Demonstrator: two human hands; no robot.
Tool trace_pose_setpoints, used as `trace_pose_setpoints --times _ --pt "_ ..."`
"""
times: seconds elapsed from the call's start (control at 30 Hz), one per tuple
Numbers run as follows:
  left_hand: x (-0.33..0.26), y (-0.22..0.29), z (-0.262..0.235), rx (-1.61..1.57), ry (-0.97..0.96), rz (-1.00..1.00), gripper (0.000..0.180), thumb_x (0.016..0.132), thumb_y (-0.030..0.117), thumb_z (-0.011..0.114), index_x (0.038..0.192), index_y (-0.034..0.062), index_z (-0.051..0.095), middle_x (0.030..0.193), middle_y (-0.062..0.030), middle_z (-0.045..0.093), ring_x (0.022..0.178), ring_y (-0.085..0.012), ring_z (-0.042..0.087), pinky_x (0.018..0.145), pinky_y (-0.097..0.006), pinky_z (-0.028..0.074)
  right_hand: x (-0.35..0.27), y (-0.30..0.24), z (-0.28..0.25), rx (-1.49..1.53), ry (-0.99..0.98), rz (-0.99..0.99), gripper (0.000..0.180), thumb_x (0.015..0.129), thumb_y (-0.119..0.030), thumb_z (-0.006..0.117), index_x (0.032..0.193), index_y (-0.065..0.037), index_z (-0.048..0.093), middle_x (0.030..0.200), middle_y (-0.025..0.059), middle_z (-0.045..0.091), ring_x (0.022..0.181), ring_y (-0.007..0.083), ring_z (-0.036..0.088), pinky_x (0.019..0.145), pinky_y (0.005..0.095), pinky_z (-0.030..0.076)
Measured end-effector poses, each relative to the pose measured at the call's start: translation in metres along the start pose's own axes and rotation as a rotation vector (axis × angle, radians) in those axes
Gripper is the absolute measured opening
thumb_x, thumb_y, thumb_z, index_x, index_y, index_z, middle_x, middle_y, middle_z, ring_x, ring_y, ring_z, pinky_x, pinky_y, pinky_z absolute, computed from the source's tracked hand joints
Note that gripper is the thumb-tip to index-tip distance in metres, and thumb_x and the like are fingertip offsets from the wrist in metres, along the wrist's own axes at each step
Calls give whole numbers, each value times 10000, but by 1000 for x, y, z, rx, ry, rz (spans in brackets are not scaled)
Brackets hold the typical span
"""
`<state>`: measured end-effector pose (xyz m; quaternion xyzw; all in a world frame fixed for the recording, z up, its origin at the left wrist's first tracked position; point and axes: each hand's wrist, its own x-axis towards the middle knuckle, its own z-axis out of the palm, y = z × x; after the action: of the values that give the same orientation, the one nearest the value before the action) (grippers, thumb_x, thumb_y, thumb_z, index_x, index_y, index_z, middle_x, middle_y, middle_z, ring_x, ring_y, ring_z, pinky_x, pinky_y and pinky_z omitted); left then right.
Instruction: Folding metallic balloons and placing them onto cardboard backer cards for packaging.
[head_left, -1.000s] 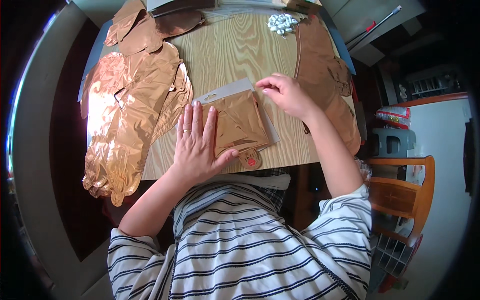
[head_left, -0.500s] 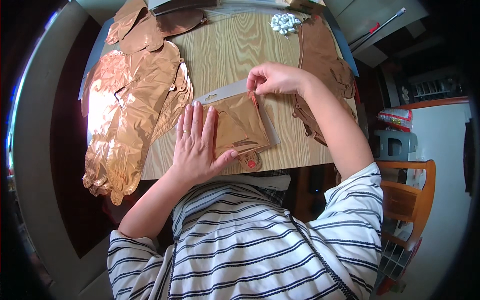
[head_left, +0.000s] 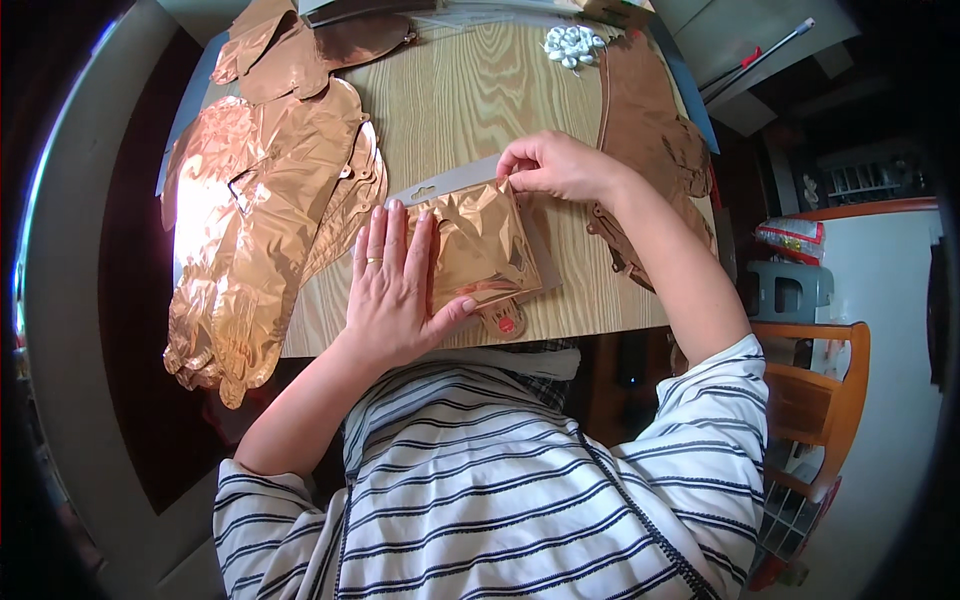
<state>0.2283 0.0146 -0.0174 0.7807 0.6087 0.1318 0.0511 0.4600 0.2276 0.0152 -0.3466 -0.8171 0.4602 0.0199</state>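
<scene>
A copper-coloured foil balloon (head_left: 485, 240), folded into a flat rectangle, lies at the table's near edge. Beneath it shows a pale packaging sleeve (head_left: 452, 182) with a hanging hole along its top. My left hand (head_left: 390, 285) rests flat across the balloon's left side, fingers stretched out. At the upper right corner, the fingertips of my right hand (head_left: 555, 168) are pinched together on the foil edge. A rounded foil tab (head_left: 505, 320) with a red spot sticks out below the folded balloon.
Flat foil balloons (head_left: 250, 220) are heaped on the left, overhanging the table's near edge. Another foil pile (head_left: 645, 120) lies on the right. Small white coils (head_left: 573, 46) sit at the back right. A wooden chair (head_left: 815, 390) stands right of the table (head_left: 460, 90).
My right hand has shifted slightly at the corner, now pinching the foil edge. The folded foil's surface looks brighter and more crumpled. My left hand stays in place.
</scene>
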Motion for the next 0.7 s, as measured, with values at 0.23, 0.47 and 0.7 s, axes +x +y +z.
trace_pose_setpoints --times 0.23,0.47,0.7 --pt "0 1 -1 4 -46 -21 1017 948 730 452 1611 0 204 1645 -331 158 1553 -462 107 1249 -539 75 1 -10 3 173 -48 100 141 913 -64 662 992 32 728 852 23 700 761 98 616 723 259 504" --pt "1 1 0 11 -27 -12 1007 944 729 459 1610 11 224 1635 -334 190 1544 -466 140 1243 -542 98 8 -2 11 253 -24 143 112 909 -50 654 888 40 718 775 28 682 660 94 593 629 259 492" --pt "1 2 0 10 -12 -3 993 941 722 476 1605 21 246 1621 -340 217 1531 -479 169 1239 -552 113 8 -4 14 124 22 175 111 903 -58 653 876 27 719 745 34 676 650 97 596 627 267 492"
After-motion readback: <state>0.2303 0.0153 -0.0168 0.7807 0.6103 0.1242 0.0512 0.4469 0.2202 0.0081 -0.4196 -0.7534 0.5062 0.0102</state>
